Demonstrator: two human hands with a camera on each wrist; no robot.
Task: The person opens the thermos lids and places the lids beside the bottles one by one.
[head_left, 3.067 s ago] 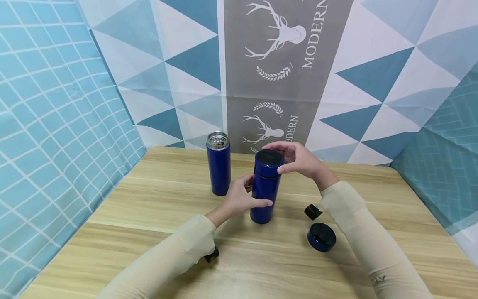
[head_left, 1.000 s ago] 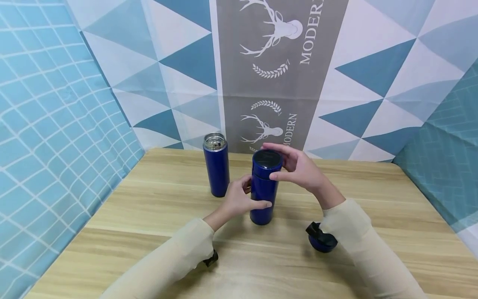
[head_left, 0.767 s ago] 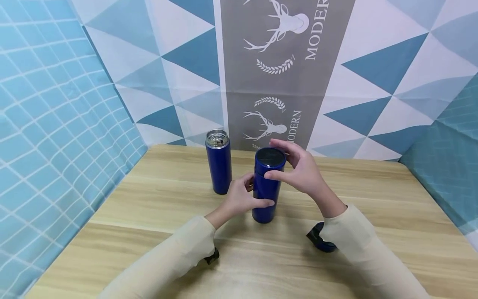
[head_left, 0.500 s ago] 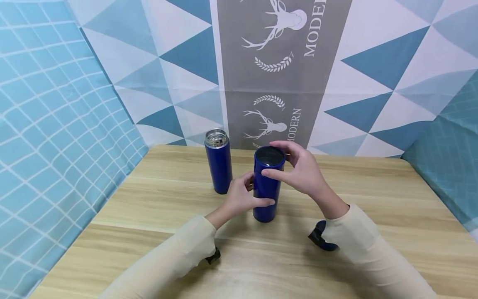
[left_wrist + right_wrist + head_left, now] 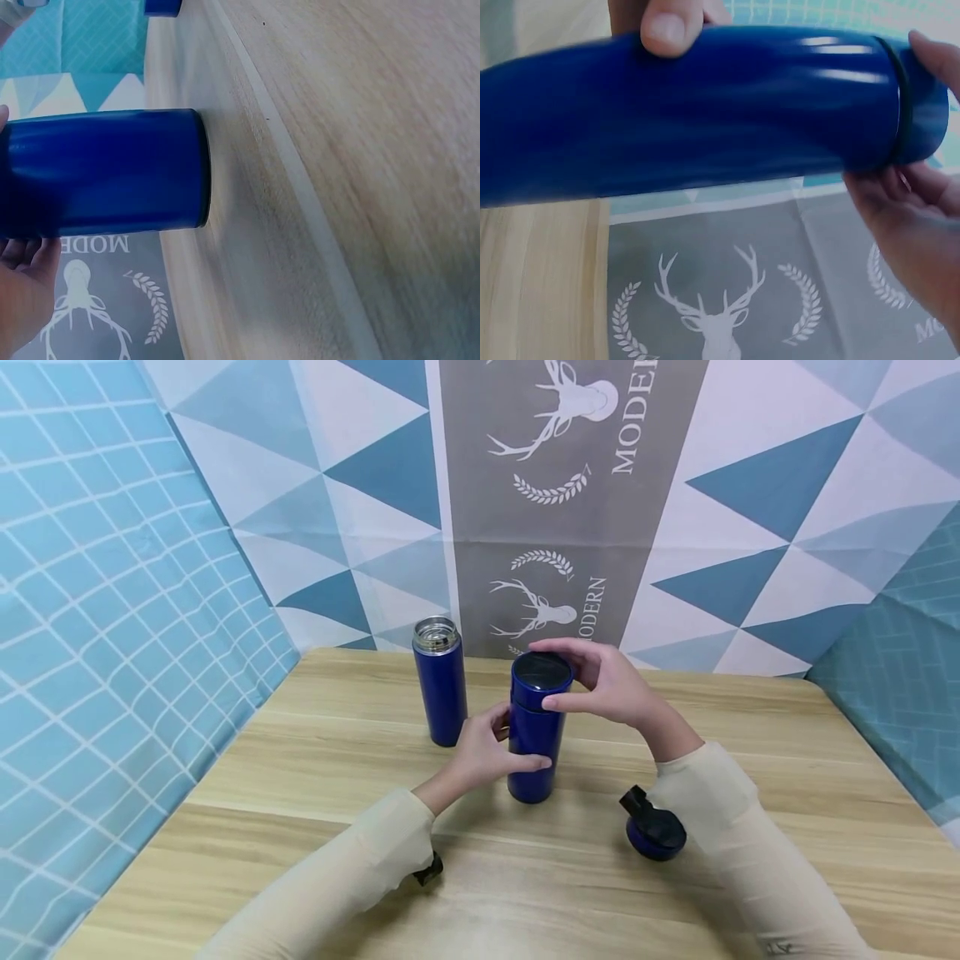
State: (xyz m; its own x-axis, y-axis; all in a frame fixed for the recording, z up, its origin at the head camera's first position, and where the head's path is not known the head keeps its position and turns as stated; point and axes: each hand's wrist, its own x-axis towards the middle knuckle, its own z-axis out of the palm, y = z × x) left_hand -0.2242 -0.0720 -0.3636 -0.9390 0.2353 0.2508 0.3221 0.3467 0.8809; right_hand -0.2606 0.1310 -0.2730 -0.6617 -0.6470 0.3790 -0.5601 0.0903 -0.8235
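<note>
A blue thermos bottle (image 5: 534, 739) stands upright near the middle of the table, topped by its dark-faced lid (image 5: 542, 672). My left hand (image 5: 480, 750) grips the bottle's body, thumb across the front. Around the lid curl the fingers of my right hand (image 5: 603, 681), its thumb lying on the lid's near side. A thin gap line separates lid and body, clear in the right wrist view beside the right hand (image 5: 911, 240). Behind and left stands a second thermos bottle (image 5: 441, 693), uncapped, its steel mouth bare. The left wrist view shows the held bottle's base (image 5: 199, 169) at the table surface.
A loose blue lid (image 5: 657, 837) lies on the wooden table (image 5: 315, 760) beside my right forearm, partly behind a black wrist camera (image 5: 636, 800). Another black wrist camera (image 5: 428, 870) shows under the left cuff. Patterned cloth walls (image 5: 570, 510) rise behind the table.
My right thumb slid leftward round the lid's front until half a second ago, and has since shifted back right. The left hand keeps its grip on the bottle, which stays upright in place.
</note>
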